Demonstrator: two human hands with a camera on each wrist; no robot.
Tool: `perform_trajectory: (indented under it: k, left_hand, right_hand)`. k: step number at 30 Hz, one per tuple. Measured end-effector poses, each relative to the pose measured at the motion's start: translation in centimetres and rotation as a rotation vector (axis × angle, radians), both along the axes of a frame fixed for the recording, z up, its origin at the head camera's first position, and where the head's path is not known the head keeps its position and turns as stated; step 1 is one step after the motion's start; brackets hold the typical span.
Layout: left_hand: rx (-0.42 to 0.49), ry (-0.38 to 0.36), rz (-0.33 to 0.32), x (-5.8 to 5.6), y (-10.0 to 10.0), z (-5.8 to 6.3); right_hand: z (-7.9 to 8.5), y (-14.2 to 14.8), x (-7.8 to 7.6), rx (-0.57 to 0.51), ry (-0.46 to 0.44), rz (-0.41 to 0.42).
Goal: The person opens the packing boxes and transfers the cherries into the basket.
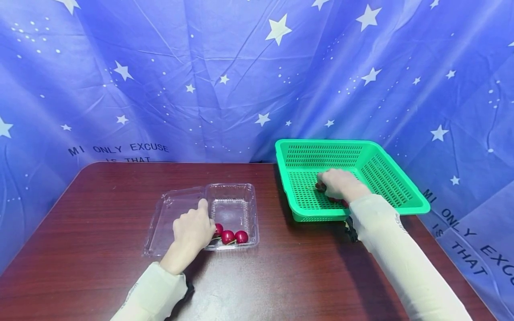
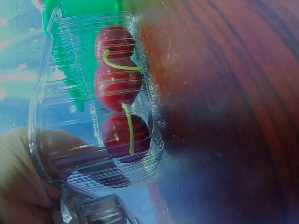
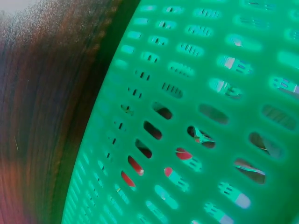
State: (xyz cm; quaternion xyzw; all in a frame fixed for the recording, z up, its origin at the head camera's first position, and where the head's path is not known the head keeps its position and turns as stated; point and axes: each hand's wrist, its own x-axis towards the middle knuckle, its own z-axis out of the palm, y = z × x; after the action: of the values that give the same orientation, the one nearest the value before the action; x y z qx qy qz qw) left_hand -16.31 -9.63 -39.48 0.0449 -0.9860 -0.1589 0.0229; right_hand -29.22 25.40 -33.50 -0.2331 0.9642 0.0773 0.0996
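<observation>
My left hand (image 1: 192, 229) grips the hinge side of a clear plastic box (image 1: 230, 209), whose lid (image 1: 170, 218) lies folded out to the left. Three red cherries (image 1: 227, 237) with green stems sit along the near wall of the box; the left wrist view shows them in a row (image 2: 117, 86) through the plastic. Over at the right, my right hand (image 1: 341, 182) reaches down into a green basket (image 1: 329, 142) and pinches a dark red cherry (image 1: 320, 187). More cherries (image 1: 344, 203) lie under that hand, partly hidden; red shows through slots in the right wrist view.
Both containers stand on a dark brown wooden table (image 1: 261, 285), the basket at the far right edge. Bare tabletop separates box and basket. A blue curtain (image 1: 225, 111) with white stars hangs behind and along the sides.
</observation>
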Motion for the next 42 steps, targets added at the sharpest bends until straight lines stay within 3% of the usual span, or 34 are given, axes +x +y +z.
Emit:
perform_trajectory:
  k: [21, 42]
  left_hand:
    - [-0.008, -0.008, 0.003, 0.0, 0.0, 0.0]
    - [-0.007, -0.015, 0.002, 0.0, 0.0, 0.0]
  right_hand:
    - [0.0, 0.2, 0.1, -0.025, -0.024, -0.013]
    - [2.6, 0.8, 0.2, -0.135, -0.065, -0.089]
